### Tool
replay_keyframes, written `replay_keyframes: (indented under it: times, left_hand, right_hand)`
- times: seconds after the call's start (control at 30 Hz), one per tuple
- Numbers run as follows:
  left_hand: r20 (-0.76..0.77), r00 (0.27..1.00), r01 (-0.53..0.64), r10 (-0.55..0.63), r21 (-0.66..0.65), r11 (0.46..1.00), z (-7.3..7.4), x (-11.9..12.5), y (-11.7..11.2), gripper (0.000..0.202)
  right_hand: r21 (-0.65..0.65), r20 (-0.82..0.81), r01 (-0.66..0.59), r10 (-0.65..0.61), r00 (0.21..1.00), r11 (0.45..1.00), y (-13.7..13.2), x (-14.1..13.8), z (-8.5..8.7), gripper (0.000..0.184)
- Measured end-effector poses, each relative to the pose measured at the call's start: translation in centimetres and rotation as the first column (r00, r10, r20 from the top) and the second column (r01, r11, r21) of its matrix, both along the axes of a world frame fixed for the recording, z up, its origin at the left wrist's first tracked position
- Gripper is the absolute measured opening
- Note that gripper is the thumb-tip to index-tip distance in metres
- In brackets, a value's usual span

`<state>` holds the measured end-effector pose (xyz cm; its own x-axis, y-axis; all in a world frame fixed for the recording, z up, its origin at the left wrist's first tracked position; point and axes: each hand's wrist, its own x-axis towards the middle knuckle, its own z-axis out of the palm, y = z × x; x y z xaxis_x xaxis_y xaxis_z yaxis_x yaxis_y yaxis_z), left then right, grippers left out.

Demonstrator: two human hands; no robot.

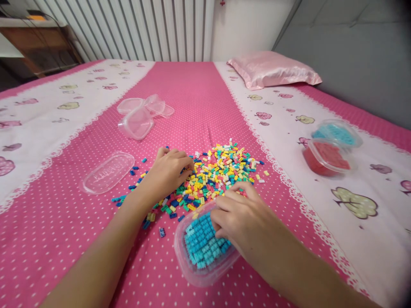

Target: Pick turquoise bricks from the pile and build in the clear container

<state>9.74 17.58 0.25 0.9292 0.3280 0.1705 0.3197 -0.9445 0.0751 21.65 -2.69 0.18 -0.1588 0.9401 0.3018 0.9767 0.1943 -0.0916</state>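
A loose pile of small plastic building blocks [221, 169], mostly yellow, green, white, pink and dark blue, lies on the bed. My left hand [170, 171] reaches into the pile's left side with fingers curled down; anything between the fingertips is hidden. Just in front of the pile, a clear plastic container [205, 280] holds light-blue blocks [202, 244] set in tight rows. Over its right side bends my right hand [240, 211], thumb and fingers drawn together above the blocks. Whatever those fingers pinch cannot be made out.
Left of the pile lies a clear lid [107, 173]. Clear empty tubs and lids [138, 122] sit farther back. At right stand a container of red blocks [329, 156] and one of blue blocks [338, 133]. A pink pillow [272, 70] rests at the far right.
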Motion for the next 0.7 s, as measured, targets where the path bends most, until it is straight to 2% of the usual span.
replay_keyframes:
  times: [0.43, 0.57, 0.7]
  left_hand:
    - [0.019, 1.0, -0.005, 0.005, -0.04, 0.999, 0.0, 0.0, 0.1, 0.006]
    - [0.056, 0.998, 0.0, 0.003, -0.052, 0.999, -0.2, -0.1, 0.3, 0.006]
    - [0.115, 0.993, 0.017, -0.007, -0.079, 0.997, -0.2, -0.2, 0.3, 0.006]
  right_hand:
    - [-0.02, -0.03, -0.008, 0.008, 1.0, 1.0, 0.0, 0.0, -0.1, 0.022]
    - [-0.009, -0.043, 0.002, -0.002, 0.999, 1.0, -0.1, 0.4, 0.5, 0.022]
    - [-0.044, -0.17, -0.035, 0.027, 0.985, 0.998, -0.3, 0.8, 1.9, 0.017]
